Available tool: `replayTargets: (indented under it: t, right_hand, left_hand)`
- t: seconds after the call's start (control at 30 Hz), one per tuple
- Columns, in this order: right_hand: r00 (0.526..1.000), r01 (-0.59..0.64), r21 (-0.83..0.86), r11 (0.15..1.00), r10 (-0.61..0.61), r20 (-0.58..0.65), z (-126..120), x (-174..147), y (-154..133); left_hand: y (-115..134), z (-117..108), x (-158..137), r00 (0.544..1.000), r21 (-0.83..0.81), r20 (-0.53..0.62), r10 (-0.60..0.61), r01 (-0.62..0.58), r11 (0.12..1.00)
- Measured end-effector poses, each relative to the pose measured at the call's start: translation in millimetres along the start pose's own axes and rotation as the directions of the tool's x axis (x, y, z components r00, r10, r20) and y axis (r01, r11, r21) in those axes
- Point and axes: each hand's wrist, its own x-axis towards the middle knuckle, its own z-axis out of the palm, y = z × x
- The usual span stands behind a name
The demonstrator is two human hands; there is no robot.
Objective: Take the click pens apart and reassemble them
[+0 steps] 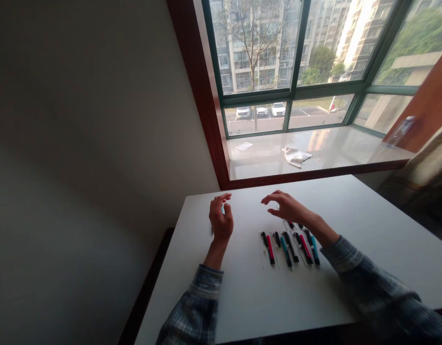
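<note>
My left hand (221, 221) is over the left part of the white table (242, 297), fingers bent and thumb apart. A bit of turquoise (223, 209) shows in the gap between thumb and fingers; whether it is touched or lies behind cannot be told. My right hand (286, 206) hovers over the table's far middle, fingers stretched leftward, nothing visible in them. Below it lies a row of pen parts: a red-and-black barrel (270, 250), a turquoise-and-black barrel (286, 252), black pieces (277, 239) and thin white refills (275, 244). More parts (290, 224) are partly hidden under my right wrist.
Behind the table is a window sill (264, 163) with a crumpled white wrapper (296, 156) and a scrap of paper (244, 146). A clear bottle-like object (400, 132) stands at its right end. A grey wall (98, 143) rises at the left, a curtain (411, 179) hangs right.
</note>
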Motion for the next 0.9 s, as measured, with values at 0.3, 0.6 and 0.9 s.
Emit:
replayTargets:
  t: [0.3,0.6,0.9]
  right_hand:
    - [0.974,-0.165,0.053,0.985,0.154,0.167,-37,-48,61]
    - [0.959,-0.241,0.102,0.965,0.220,0.179,-34,-43,45]
    - [0.973,-0.184,0.069,0.980,0.172,0.155,-27,-41,47]
  left_hand:
    - [4,16,-11,0.992,0.005,0.123,0.026,-0.027,1.000]
    - [4,21,-8,0.989,0.018,0.145,0.020,-0.023,1.000]
    - [5,22,-9,0.989,0.034,0.144,0.036,-0.042,0.999]
